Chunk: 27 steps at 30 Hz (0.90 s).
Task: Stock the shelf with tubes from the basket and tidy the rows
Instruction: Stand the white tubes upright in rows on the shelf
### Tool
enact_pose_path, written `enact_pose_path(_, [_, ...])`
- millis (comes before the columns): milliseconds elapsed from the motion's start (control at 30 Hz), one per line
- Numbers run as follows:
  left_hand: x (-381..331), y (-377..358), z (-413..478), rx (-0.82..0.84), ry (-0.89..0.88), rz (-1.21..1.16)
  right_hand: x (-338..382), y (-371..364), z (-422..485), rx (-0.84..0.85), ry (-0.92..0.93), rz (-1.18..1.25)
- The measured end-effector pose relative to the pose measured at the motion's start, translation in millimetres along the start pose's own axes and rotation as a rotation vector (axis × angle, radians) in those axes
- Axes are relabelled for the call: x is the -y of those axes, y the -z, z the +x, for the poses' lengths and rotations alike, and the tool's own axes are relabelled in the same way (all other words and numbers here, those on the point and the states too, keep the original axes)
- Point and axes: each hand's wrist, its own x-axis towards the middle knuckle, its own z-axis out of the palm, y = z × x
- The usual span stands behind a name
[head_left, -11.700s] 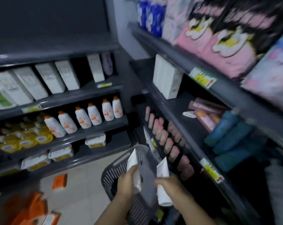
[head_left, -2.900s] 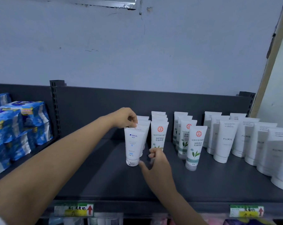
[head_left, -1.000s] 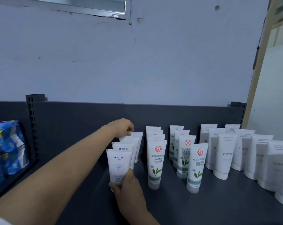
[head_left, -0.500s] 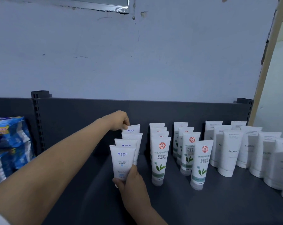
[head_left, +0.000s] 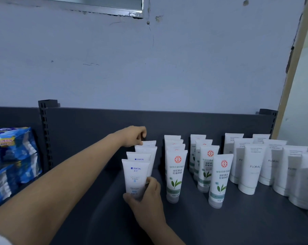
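A row of several white tubes with blue print stands on the dark grey shelf (head_left: 238,221), running front to back. My right hand (head_left: 146,198) grips the base of the front blue-print tube (head_left: 134,175). My left hand (head_left: 133,136) reaches over the row and pinches the top of the rearmost blue-print tube (head_left: 149,143). To the right stand two rows of green-leaf tubes (head_left: 175,174) with red seals. The basket is out of view.
Several plain white FLORAL tubes (head_left: 252,168) fill the shelf's right side. Blue plastic packs (head_left: 11,161) are stacked at the left, beyond a slotted upright (head_left: 44,135). The shelf's back panel (head_left: 96,124) rises behind the rows, with a pale wall above.
The front blue-print tube has shifted slightly in my right hand's grip. My left hand stays at the back of that row. The view has tilted a little.
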Motion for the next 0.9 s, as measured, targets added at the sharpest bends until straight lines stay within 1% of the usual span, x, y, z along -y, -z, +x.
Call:
enact_pose_path(67, [-5.7, 1.1, -3.2, -0.006, 0.001, -0.184, 1.8, 1.4, 4.2, -0.021, -0.06, 0.123])
enact_pose_path(133, [-9.2, 1.8, -6.2, 0.065, 0.022, -0.292, 2.8, 1.0, 12.2, -0.048, -0.094, 0.21])
enact_pose_path(167, [-7.4, 0.6, -7.1, 0.117, 0.032, -0.286, 2.8, 0.5, 16.4, -0.052, -0.099, 0.243])
enact_pose_path(233, [-0.8, -5.5, -9.1, 0.193, 0.048, -0.18, 5.2, 0.5, 22.6, -0.025, -0.099, 0.3])
enact_pose_path(300, [6.6, -11.4, -9.5, 0.179, 0.04, -0.106, 8.2, 1.2, 26.1, 0.013, -0.094, 0.351])
enact_pose_path(367, [9.3, -11.5, -10.3, 0.152, 0.028, -0.091, 9.5, 1.5, 27.4, 0.021, -0.1, 0.408])
enact_pose_path(433, [7.4, -7.4, -11.7, 0.164, 0.027, -0.08, 9.3, -0.5, 28.3, 0.023, -0.106, 0.439])
enact_pose_path(600, [5.3, 0.2, -15.2, 0.176, 0.034, -0.039, 14.0, -11.1, 23.8, -0.023, -0.116, 0.339])
enact_pose_path(733, [5.4, 1.5, -20.0, 0.179, 0.05, -0.024, 16.6, -13.6, 14.9, -0.046, -0.082, 0.275])
enact_pose_path(900, [8.4, -0.4, -26.0, 0.166, 0.1, -0.128, 17.6, -14.6, 7.7, -0.061, -0.034, 0.196])
